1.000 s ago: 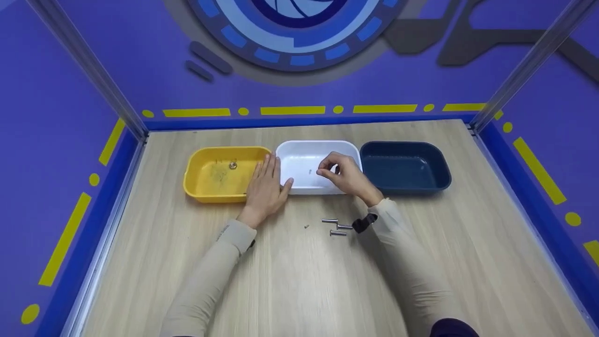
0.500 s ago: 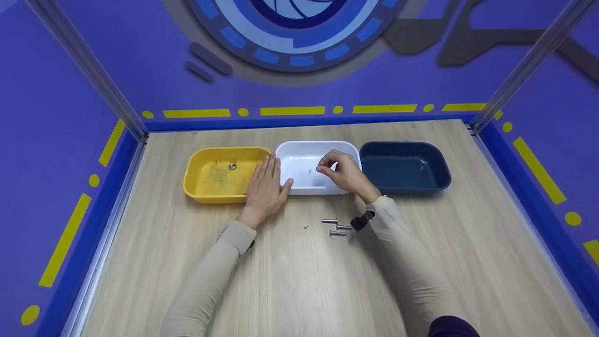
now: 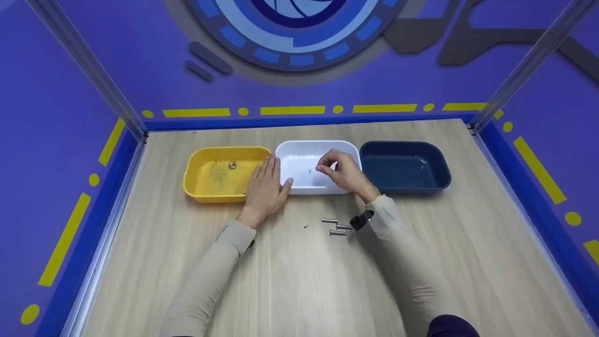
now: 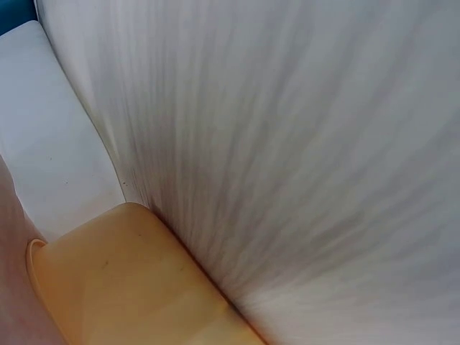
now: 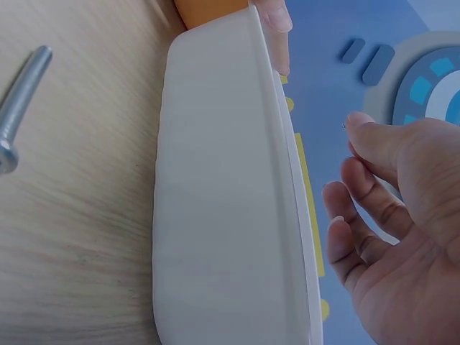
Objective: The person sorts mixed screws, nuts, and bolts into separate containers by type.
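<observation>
Head view: a yellow tub [image 3: 216,199] has the left hand [image 3: 266,189] flat on its right edge. A white tub [image 3: 313,191] reaches from there to under the right hand [image 3: 345,173]. That hand's thumb and finger meet; I can't tell if they hold anything. A dark tub [image 3: 406,191] sits right of it.

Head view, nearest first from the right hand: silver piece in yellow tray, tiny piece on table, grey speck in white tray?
1. Grey speck in white tray: just left of the right hand.
2. Tiny piece on table: left and toward the person.
3. Silver piece in yellow tray: past the left hand.
</observation>
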Demonstrator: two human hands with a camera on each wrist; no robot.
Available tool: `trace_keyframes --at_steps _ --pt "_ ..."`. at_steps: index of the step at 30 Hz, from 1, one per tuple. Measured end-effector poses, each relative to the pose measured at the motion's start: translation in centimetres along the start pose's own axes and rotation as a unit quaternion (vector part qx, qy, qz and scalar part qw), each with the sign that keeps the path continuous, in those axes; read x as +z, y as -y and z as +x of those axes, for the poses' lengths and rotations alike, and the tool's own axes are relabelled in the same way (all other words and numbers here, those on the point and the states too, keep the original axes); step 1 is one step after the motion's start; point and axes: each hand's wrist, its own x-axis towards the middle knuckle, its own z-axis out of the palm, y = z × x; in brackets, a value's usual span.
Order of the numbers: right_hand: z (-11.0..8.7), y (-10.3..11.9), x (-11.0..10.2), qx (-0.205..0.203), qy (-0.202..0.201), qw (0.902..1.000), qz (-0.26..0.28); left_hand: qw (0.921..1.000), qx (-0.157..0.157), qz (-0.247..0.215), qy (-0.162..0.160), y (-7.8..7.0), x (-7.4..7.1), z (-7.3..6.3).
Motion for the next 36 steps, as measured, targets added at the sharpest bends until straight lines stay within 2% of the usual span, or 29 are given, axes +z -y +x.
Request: trace_keyframes --at_steps 12,19,25,36 --pt "0.9 -0.9 0.6 0.017 -0.039 0.9991 0.006 0.9999 0.001 0.011 -0.003 0.0 0.1 0.1" --pt "1.7 -1.3 0.9 0.034 -0.047 0.9983 0.007 0.9999 0.0 0.015 -0.006 0.0 0.1 0.0" --pt "2.3 -1.7 1.2 0.026 -0.061 0.9978 0.009 0.9997 -0.004 0.023 0.003 0.1 0.1 0.0" --pt "2.6 -1.7 1.2 0.064 -0.068 0.9954 0.022 0.9996 -0.009 0.023 0.013 -0.1 0.0 0.1"
